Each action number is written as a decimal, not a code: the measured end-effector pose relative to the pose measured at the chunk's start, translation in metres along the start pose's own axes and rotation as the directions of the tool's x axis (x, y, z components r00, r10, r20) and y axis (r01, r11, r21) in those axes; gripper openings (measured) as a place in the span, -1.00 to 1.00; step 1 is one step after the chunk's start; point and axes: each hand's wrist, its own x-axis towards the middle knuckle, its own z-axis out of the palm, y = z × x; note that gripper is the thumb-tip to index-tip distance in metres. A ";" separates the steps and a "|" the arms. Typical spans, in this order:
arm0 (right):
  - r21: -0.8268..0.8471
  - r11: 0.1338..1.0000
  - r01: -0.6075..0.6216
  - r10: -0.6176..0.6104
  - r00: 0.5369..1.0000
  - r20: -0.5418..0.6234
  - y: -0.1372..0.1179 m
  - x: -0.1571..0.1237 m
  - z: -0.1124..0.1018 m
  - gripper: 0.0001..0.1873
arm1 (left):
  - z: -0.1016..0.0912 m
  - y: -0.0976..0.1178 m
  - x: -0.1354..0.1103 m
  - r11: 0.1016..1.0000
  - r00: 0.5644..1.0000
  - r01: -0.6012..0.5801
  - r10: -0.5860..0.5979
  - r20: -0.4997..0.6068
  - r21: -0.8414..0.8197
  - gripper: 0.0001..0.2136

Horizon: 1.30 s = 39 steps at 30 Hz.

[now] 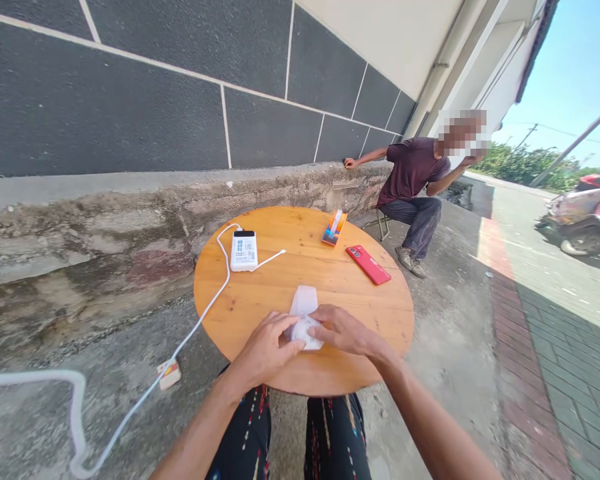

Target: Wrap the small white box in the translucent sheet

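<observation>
Near the front of the round wooden table (280, 293), a white, partly see-through wrapped bundle (309, 333) lies between my hands. It looks like thin film or tissue, and what is inside cannot be made out. A flat whitish flap (306, 299) reaches from it toward the far side. My left hand (270, 343) grips the bundle's left side, thumb along the near edge. From the right, my right hand (343, 328) closes on it with thumb and fingers. Both hands hide part of the bundle.
A white power bank (243, 251) with a white cable (203, 319) stands at the table's left. Toward the right lie an orange box (335, 229) and a red phone (369, 265). Another person (415, 173) sits by the wall. A small packet (169, 375) is on the ground.
</observation>
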 end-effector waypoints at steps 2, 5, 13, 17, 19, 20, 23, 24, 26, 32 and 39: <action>-0.124 0.992 -0.004 -0.003 0.999 -0.054 -0.007 -0.010 0.004 -0.70 | -0.003 -0.001 0.003 1.000 1.000 0.008 -0.008 0.023 0.001 -0.71; -0.254 0.967 0.004 -0.029 0.995 -0.095 -0.021 -0.023 0.014 -0.55 | -0.004 -0.001 0.006 1.000 0.999 0.014 -0.014 0.034 0.002 -0.72; -0.410 0.910 -0.054 -0.016 0.986 -0.167 -0.033 -0.020 0.039 -0.59 | -0.001 -0.001 0.004 1.000 1.000 0.014 -0.014 0.018 0.007 -0.72; -0.367 0.930 -0.026 -0.038 0.985 -0.166 -0.029 -0.020 0.035 -0.60 | -0.002 -0.003 0.002 0.998 0.999 0.032 -0.033 -0.031 -0.059 -0.67; -0.344 0.939 -0.028 -0.029 0.987 -0.160 -0.028 -0.021 0.032 -0.55 | -0.003 -0.004 0.002 0.996 0.996 0.031 -0.038 -0.085 -0.086 -0.68; -0.336 0.941 -0.031 -0.022 0.988 -0.154 -0.028 -0.021 0.031 -0.54 | -0.004 -0.004 0.003 0.997 0.993 0.028 -0.036 -0.109 -0.078 -0.70; -0.328 0.944 -0.039 -0.006 0.991 -0.133 -0.030 -0.019 0.028 -0.58 | -0.006 -0.004 0.007 0.999 0.988 0.048 -0.046 -0.150 0.008 -0.74; -0.326 0.945 -0.037 -0.005 0.992 -0.127 -0.030 -0.018 0.027 -0.59 | -0.006 -0.003 0.009 0.996 0.986 0.071 -0.063 -0.154 0.047 -0.74; -0.318 0.948 -0.029 -0.009 0.993 -0.119 -0.031 -0.018 0.026 -0.58 | -0.005 -0.002 0.015 0.986 0.983 0.122 -0.104 -0.150 0.116 -0.76; -0.299 0.954 -0.033 -0.011 0.989 -0.145 -0.033 -0.023 0.030 -0.59 | 0.003 -0.003 0.039 0.947 0.967 0.235 -0.206 -0.146 0.221 -0.75; -0.269 0.963 -0.033 -0.013 0.986 -0.167 -0.033 -0.024 0.034 -0.57 | 0.003 -0.001 0.048 0.944 0.989 0.146 -0.150 -0.008 0.297 -0.79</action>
